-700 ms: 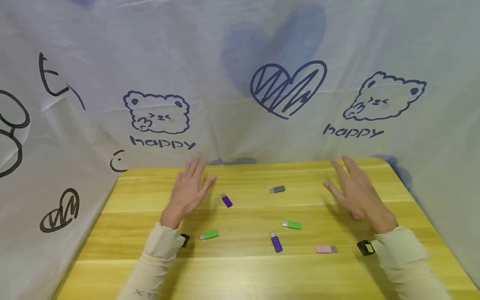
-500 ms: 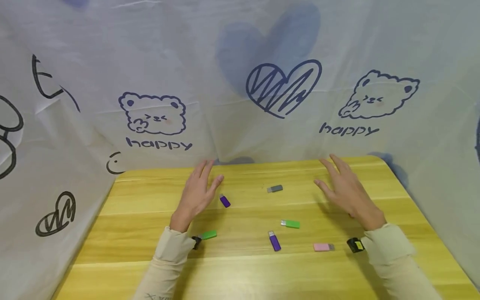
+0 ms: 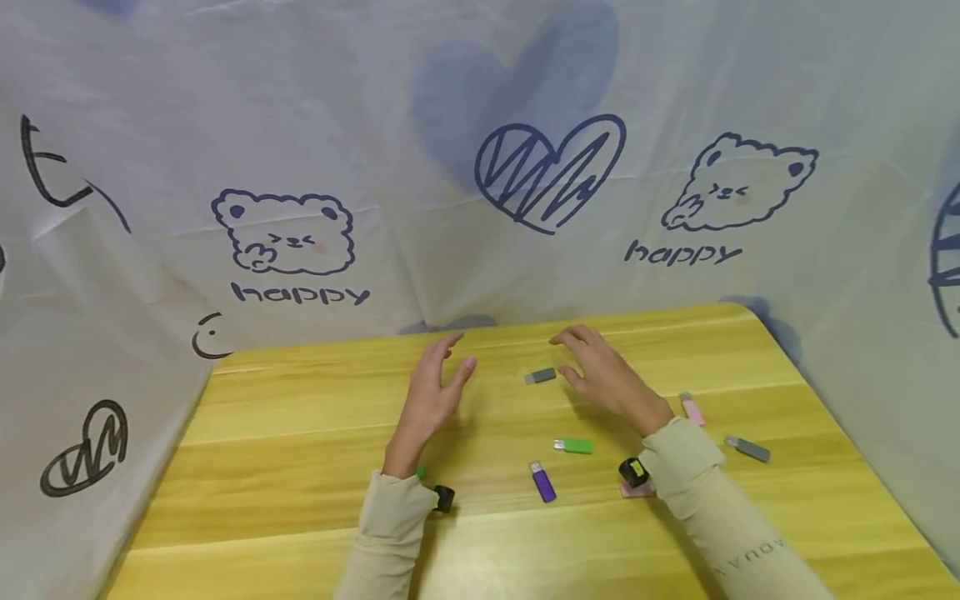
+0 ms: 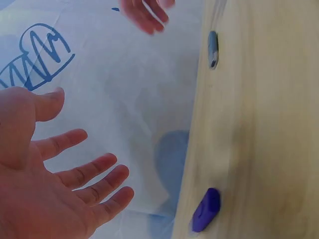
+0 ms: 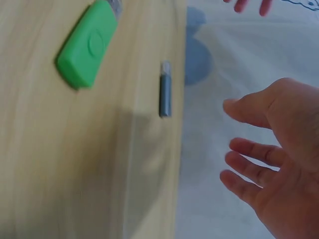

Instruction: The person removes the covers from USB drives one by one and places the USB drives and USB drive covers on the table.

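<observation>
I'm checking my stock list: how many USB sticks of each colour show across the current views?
Grey sticks: 2
Green sticks: 2, one mostly hidden
Purple sticks: 2, one seen only in the left wrist view
Pink sticks: 2, one partly hidden
Total: 8

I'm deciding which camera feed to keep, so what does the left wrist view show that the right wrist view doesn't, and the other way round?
Only the left wrist view shows a purple USB stick and a scribbled heart. Only the right wrist view shows a green USB stick and, in its top right corner, part of an outline drawing. Both share a gray USB stick, the table, the cloth, and some of the left grip and right grip.
</observation>
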### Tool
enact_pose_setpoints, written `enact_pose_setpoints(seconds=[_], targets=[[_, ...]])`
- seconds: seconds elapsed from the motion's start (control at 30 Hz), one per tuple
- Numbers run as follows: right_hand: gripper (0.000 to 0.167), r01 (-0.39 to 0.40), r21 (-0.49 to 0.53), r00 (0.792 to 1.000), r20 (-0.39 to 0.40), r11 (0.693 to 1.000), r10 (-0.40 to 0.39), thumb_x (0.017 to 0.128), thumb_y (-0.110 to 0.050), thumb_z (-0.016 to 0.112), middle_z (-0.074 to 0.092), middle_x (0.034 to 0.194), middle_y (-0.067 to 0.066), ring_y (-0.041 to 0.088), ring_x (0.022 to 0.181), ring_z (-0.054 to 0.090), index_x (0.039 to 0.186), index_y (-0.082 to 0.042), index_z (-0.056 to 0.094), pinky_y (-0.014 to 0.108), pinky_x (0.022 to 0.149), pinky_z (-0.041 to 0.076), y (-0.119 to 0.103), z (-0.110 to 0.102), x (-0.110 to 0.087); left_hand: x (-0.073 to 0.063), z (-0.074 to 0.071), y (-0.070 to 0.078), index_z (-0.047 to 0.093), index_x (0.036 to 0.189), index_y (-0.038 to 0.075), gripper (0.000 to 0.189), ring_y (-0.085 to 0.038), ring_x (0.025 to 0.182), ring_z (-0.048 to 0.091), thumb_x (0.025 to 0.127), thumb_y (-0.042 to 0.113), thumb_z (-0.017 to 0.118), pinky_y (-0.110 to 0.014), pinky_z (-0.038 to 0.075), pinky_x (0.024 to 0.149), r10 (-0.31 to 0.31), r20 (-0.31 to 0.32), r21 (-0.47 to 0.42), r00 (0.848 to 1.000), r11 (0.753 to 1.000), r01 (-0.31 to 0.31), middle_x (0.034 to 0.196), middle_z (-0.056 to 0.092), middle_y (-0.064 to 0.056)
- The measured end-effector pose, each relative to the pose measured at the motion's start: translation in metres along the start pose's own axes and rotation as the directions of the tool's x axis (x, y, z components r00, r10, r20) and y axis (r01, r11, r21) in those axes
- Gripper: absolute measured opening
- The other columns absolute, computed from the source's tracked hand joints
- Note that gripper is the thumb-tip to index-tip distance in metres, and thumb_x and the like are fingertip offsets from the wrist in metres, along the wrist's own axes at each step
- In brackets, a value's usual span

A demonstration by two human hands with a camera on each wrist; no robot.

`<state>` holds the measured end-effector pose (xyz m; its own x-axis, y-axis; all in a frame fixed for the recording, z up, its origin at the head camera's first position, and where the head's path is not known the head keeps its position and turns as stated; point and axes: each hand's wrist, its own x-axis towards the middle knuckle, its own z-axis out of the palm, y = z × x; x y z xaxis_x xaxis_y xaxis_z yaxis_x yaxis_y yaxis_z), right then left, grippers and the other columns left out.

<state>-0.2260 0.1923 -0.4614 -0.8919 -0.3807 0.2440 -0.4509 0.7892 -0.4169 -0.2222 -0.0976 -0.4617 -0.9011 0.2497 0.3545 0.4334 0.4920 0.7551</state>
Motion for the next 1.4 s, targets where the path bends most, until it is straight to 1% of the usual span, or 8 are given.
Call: enact_pose_setpoints(seconds=[0.13, 0.3, 0.53, 0.63, 0.83, 1.0, 1.17, 1.4], targets=[[0.034, 0.014, 0.037, 0.997, 0.076, 0.999, -0.016, 0.096, -0.002, 0.070, 0.057, 0.132, 0.016, 0.034, 0.122, 0.056, 0.129, 0.001, 0.065, 0.048, 0.100, 0.051, -0.006, 0.011, 0.014, -0.001, 0.001, 0.001, 0.054, 0.144, -0.001, 0.046, -0.048, 0.123, 0.055, 0.104, 0.020, 0.063, -0.062, 0.047, 0.100, 0.002, 0.004, -0.024, 1.000, 1.000, -0.002, 0.137, 0.056, -0.028], [0.029, 0.008, 0.057, 0.988, 0.154, 0.998, -0.016, 0.096, 0.002, 0.069, 0.060, 0.126, 0.015, 0.033, 0.116, 0.060, 0.125, 0.002, 0.068, 0.046, 0.098, 0.052, -0.006, 0.022, 0.026, -0.001, 0.004, 0.002, 0.057, 0.140, 0.000, 0.041, -0.047, 0.120, 0.059, 0.103, 0.015, 0.065, -0.063, 0.048, 0.098, -0.026, 0.031, -0.101, 0.999, 0.994, 0.029, 0.134, 0.059, -0.026], [0.014, 0.044, 0.051, 0.981, 0.188, 0.998, -0.053, 0.095, 0.002, 0.070, 0.069, 0.107, 0.012, 0.031, 0.104, 0.066, 0.108, 0.001, 0.077, 0.043, 0.093, 0.056, 0.000, 0.035, 0.033, -0.004, 0.010, 0.005, 0.060, 0.137, -0.001, 0.038, -0.046, 0.118, 0.060, 0.102, 0.012, 0.066, -0.062, 0.049, 0.099, -0.042, 0.053, -0.130, 0.998, 0.990, 0.049, 0.131, 0.061, -0.022], [0.009, 0.031, 0.045, 0.983, 0.182, 0.998, -0.038, 0.094, 0.002, 0.072, 0.070, 0.100, 0.010, 0.027, 0.097, 0.067, 0.100, -0.001, 0.078, 0.041, 0.087, 0.057, -0.001, 0.038, 0.032, -0.005, 0.010, 0.006, 0.060, 0.136, -0.001, 0.037, -0.046, 0.118, 0.060, 0.102, 0.011, 0.066, -0.062, 0.048, 0.100, -0.053, 0.054, -0.135, 0.997, 0.989, 0.060, 0.131, 0.061, -0.021], [0.010, -0.036, 0.092, 0.987, 0.160, 0.995, 0.021, 0.093, 0.003, 0.071, 0.067, 0.090, 0.004, 0.018, 0.082, 0.062, 0.093, -0.006, 0.070, 0.035, 0.074, 0.054, -0.003, 0.037, 0.030, -0.008, 0.012, 0.005, 0.063, 0.133, 0.001, 0.033, -0.044, 0.115, 0.062, 0.101, 0.009, 0.066, -0.060, 0.050, 0.097, -0.044, 0.039, -0.148, 0.998, 0.988, 0.049, 0.129, 0.063, -0.020], [0.011, -0.083, 0.196, 0.993, 0.098, 0.977, 0.065, 0.095, 0.002, 0.070, 0.069, 0.090, 0.003, 0.018, 0.083, 0.063, 0.096, -0.009, 0.069, 0.036, 0.075, 0.055, -0.013, 0.018, 0.025, -0.009, 0.015, 0.004, 0.065, 0.127, -0.002, 0.027, -0.042, 0.112, 0.065, 0.101, 0.004, 0.065, -0.059, 0.052, 0.096, -0.041, 0.014, -0.207, 0.999, 0.977, 0.043, 0.125, 0.065, -0.024], [0.008, -0.068, 0.275, 0.997, -0.012, 0.959, 0.074, 0.095, -0.001, 0.072, 0.069, 0.092, 0.004, 0.020, 0.085, 0.065, 0.100, -0.007, 0.070, 0.039, 0.078, 0.058, -0.030, -0.005, 0.021, -0.005, 0.014, 0.006, 0.068, 0.121, -0.002, 0.022, -0.039, 0.112, 0.066, 0.100, 0.004, 0.066, -0.055, 0.053, 0.097, -0.081, -0.017, -0.281, 0.997, 0.957, 0.073, 0.122, 0.068, -0.023], [0.010, -0.056, 0.335, 0.985, -0.136, 0.941, 0.107, 0.095, 0.001, 0.072, 0.072, 0.096, 0.006, 0.022, 0.089, 0.067, 0.103, -0.006, 0.071, 0.042, 0.082, 0.059, -0.045, -0.014, 0.009, -0.001, 0.016, 0.013, 0.072, 0.116, -0.003, 0.019, -0.038, 0.107, 0.070, 0.098, 0.002, 0.069, -0.052, 0.056, 0.093, -0.074, -0.045, -0.367, 0.996, 0.929, 0.053, 0.115, 0.072, -0.022]])
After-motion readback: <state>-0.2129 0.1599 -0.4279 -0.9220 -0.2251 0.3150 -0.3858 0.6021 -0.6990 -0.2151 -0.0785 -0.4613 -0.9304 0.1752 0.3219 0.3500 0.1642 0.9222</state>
